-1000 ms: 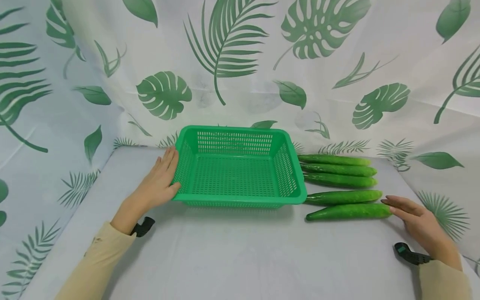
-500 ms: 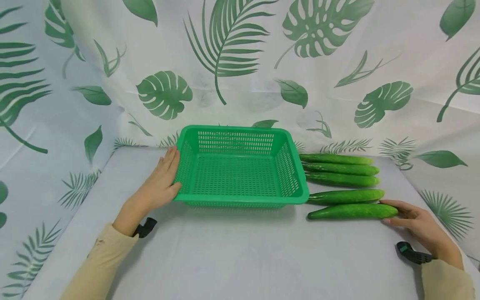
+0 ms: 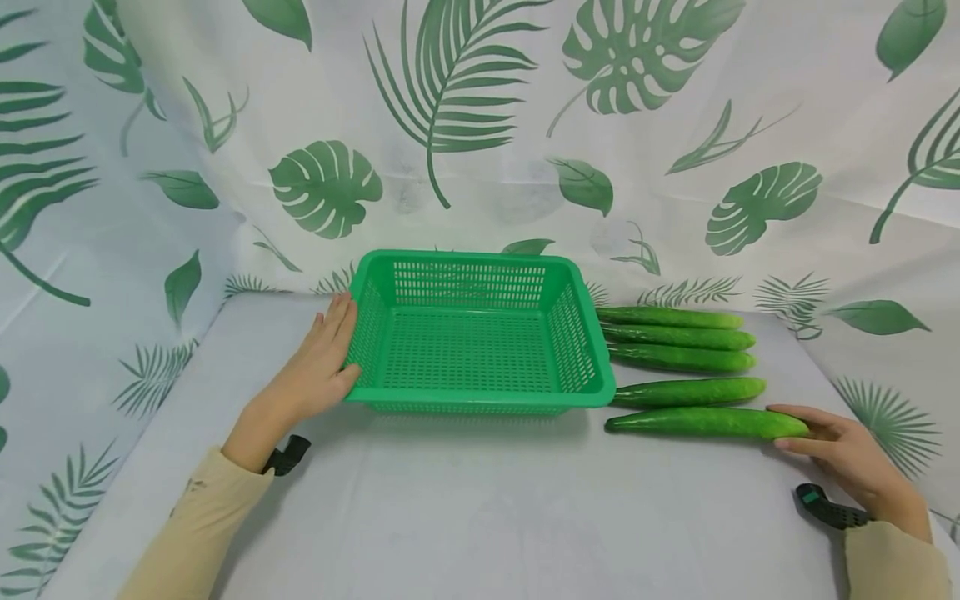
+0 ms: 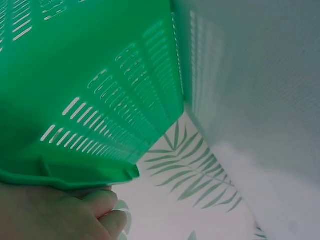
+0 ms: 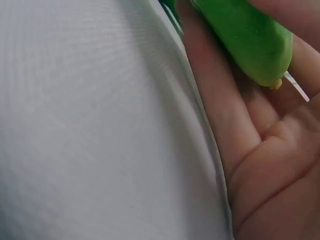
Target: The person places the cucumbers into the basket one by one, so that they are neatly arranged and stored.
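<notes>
A green perforated plastic basket stands at the middle of the table, with nothing inside. My left hand lies against its left side, fingers extended along the rim; the left wrist view also has this hand under the basket's edge. To the right of the basket, the nearest cucumber has its pale end between the thumb and fingers of my right hand. Close up in the right wrist view, the cucumber's tip sits between thumb and fingers.
Behind the held cucumber lies another cucumber. Farther back are three more cucumbers side by side, their left ends partly hidden by the basket. A leaf-printed white curtain rises behind the pale tabletop.
My right hand has gone from touching the nearest cucumber's end to gripping it with thumb and fingers. That cucumber has shifted slightly. My left hand and the basket have stayed put.
</notes>
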The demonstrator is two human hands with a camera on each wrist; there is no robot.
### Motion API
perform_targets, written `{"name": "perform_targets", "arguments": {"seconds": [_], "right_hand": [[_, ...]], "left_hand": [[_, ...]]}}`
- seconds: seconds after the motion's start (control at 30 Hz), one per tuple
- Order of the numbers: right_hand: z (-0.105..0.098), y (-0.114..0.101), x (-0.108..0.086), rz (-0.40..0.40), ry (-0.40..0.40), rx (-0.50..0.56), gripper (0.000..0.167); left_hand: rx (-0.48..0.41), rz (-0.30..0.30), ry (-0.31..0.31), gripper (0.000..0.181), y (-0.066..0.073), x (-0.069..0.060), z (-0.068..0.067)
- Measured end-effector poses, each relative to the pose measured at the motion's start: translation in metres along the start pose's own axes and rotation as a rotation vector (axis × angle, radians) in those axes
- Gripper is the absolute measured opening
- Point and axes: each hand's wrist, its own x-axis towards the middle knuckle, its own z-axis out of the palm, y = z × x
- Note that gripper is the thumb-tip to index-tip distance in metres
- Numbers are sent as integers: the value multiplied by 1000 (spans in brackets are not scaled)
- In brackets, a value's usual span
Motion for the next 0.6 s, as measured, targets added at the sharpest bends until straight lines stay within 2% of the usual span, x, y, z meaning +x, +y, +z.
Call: {"name": "perform_targets", "arguments": {"seconds": [0.13, 0.33, 0.47, 0.6], "right_hand": [[0, 3, -2, -37, 22, 139, 45], [-3, 0, -3, -84, 14, 303, 48], [-3, -1, -4, -171, 15, 430, 51], [-5, -5, -6, -268, 34, 498, 56]], "left_hand": [[2, -2, -4, 79, -1, -1, 0], [-5, -7, -11, 79, 1, -1, -1], [-8, -7, -6, 79, 1, -1, -1], [-12, -7, -8, 79, 1, 0, -2]]}}
